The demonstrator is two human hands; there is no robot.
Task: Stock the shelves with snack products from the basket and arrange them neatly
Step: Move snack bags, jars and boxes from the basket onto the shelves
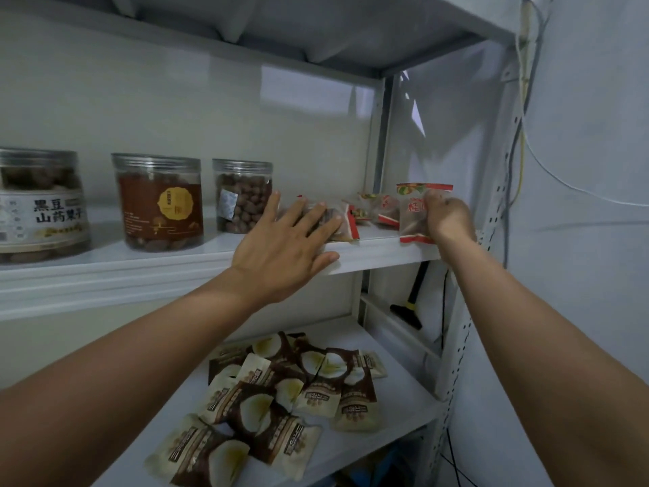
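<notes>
My left hand (285, 240) lies flat with straight fingers on a clear snack packet with red ends (339, 224) at the front of the white upper shelf (175, 265). My right hand (447, 216) grips a red-and-clear snack packet (411, 209), held upright at the shelf's right end. More red-trimmed packets (377, 209) lie behind, between the two hands. The basket is out of view.
Three clear lidded jars of brown snacks stand on the upper shelf: a large one (40, 205), a middle one (158, 202) and a small one (242, 196). Several brown-and-cream packets (281, 398) lie on the lower shelf. A perforated post (467, 328) and cables (519, 135) are at right.
</notes>
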